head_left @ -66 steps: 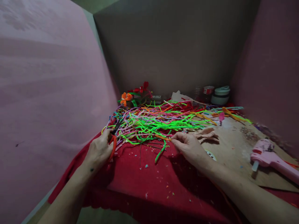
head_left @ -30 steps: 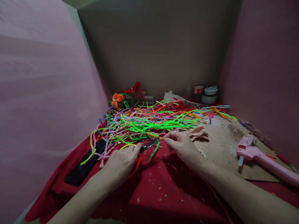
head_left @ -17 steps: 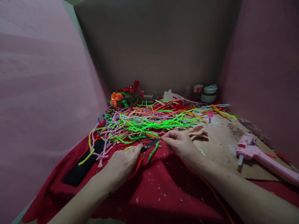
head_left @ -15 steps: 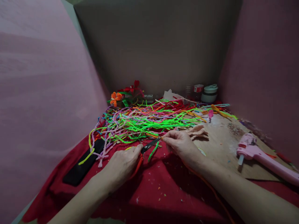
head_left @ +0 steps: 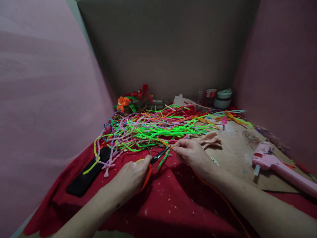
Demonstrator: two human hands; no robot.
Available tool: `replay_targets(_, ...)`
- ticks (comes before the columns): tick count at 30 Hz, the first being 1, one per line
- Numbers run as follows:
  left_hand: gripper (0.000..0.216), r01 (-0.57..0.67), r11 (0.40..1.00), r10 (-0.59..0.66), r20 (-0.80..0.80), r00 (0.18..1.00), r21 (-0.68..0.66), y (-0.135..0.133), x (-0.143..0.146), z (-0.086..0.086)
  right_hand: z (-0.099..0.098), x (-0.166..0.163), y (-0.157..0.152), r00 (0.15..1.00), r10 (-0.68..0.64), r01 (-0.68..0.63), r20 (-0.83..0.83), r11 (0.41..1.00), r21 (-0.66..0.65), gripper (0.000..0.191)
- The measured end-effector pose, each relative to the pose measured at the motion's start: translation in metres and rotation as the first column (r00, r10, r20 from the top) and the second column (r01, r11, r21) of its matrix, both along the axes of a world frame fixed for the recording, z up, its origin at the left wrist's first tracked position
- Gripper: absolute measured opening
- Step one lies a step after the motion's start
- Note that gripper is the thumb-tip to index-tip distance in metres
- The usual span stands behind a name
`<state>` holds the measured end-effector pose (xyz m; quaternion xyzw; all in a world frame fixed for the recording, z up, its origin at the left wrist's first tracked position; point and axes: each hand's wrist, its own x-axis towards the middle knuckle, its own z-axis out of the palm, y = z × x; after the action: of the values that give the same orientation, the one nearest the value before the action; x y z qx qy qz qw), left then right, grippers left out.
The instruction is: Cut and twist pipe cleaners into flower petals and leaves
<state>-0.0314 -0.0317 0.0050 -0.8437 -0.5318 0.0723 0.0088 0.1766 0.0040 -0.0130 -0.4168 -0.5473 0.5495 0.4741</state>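
Head view: the left hand (head_left: 136,172) is closed round the scissors (head_left: 159,155). The right hand (head_left: 193,153) pinches an orange stem (head_left: 163,142) at their tips. A green stem (head_left: 162,161) is just beside them. A messy heap (head_left: 165,132) crowds close behind. A glue gun (head_left: 269,162) lies to the right, a black thing (head_left: 86,181) to the left.

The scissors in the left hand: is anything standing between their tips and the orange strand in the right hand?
Nothing visible does. The scissors reach the orange strand at the fingers of the right hand; a green strand lies just below.
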Motion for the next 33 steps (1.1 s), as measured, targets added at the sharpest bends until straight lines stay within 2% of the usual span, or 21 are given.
replay_targets(12,0.041,-0.001,1.000,0.000,-0.025,1.000,-0.017,-0.003,0.012,0.009,-0.001,-0.001,-0.001,0.999,0.006,-0.006,0.052,1.000,0.009,0.019)
replay_targets(17,0.044,-0.074,0.997,0.074,-0.027,0.997,0.027,0.000,0.000,0.008,0.000,-0.001,-0.002,0.999,0.010,-0.009,0.031,0.999,-0.039,0.020)
replay_targets(21,0.042,-0.189,0.978,0.193,-0.040,0.980,0.083,0.010,-0.029,0.012,0.004,0.002,-0.001,0.996,-0.003,-0.003,-0.086,0.997,-0.076,0.017)
replay_targets(24,0.039,-0.283,0.949,0.298,-0.111,0.948,0.136,0.026,-0.049,0.017,0.008,0.006,0.004,0.973,-0.032,0.008,-0.227,0.994,-0.106,0.012)
replay_targets(28,0.039,-0.382,0.908,0.406,-0.136,0.904,0.169,0.044,-0.056,0.023,0.008,0.011,0.013,0.917,-0.117,0.044,-0.382,0.980,-0.194,0.010)
replay_targets(31,0.039,-0.367,0.881,0.391,-0.021,0.920,0.299,0.042,-0.039,0.024,0.008,0.014,0.018,0.852,-0.172,0.031,-0.494,0.959,-0.281,0.010)
replay_targets(33,0.040,-0.284,0.898,0.226,0.202,0.953,0.336,0.034,-0.018,0.021,0.008,0.015,0.019,0.820,-0.201,0.016,-0.535,0.943,-0.331,0.011)
